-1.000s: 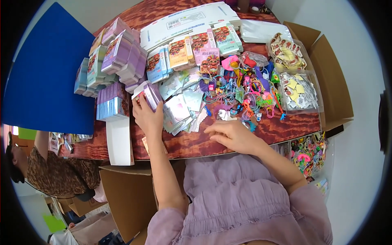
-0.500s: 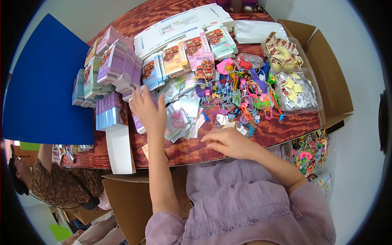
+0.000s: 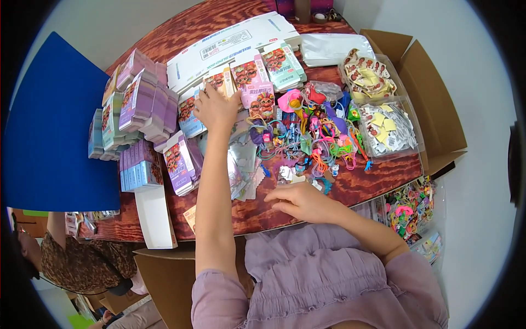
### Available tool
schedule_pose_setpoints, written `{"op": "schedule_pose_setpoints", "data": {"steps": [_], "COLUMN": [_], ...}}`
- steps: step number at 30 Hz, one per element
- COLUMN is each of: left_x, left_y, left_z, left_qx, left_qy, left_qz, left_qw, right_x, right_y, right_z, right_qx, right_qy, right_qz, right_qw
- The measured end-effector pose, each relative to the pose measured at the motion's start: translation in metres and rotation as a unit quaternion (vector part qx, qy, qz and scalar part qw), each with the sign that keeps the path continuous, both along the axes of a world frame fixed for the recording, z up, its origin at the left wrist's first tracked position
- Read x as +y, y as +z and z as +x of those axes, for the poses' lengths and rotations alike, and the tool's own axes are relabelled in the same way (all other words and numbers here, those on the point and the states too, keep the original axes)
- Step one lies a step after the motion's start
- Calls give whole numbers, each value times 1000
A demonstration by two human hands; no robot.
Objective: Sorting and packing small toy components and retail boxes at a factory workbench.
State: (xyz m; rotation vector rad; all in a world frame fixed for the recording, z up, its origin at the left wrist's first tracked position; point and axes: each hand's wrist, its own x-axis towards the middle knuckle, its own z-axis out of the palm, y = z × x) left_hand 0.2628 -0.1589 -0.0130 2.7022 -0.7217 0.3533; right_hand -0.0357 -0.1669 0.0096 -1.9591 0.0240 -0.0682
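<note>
My left hand is stretched out over the row of small boxes, thumb and fingers apart. Its fingertips are at the orange boxes, beside the blue boxes; whether they touch is hard to tell. Pink boxes and green boxes continue the row to the right. Purple boxes lie left of my forearm, which partly covers a heap of shiny sheets. My right hand rests near the table's front edge, fingers loosely extended and holding nothing, close to small white pieces.
A tangle of colourful corded trinkets spreads across the middle right. Clear trays of paper slips and a cardboard box stand at the right. Tall stacks of boxes rise beside a blue panel; another person is at the left.
My left hand has moved right and away from me, from the purple boxes to the orange ones. The right hand keeps nearly the same pose. The whole view has shifted slightly.
</note>
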Motion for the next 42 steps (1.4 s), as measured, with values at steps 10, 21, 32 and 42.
{"op": "schedule_pose_setpoints", "data": {"steps": [10, 21, 32, 42], "left_x": [37, 146, 172, 176], "left_y": [32, 43, 15, 7], "left_z": [-2, -204, -225, -227], "left_qx": [9, 549, 757, 703], "left_qy": [-91, -161, -161, -173], "left_qz": [-230, -489, -396, -451], "left_qw": [969, 658, 494, 522], "right_x": [4, -37, 13, 5], "right_y": [9, 2, 26, 40], "right_z": [7, 16, -24, -19], "right_qx": [-32, -4, -126, -114], "right_qy": [19, -212, -168, -107], "right_qz": [-16, 306, -40, 24], "right_qw": [999, 928, 977, 987]}}
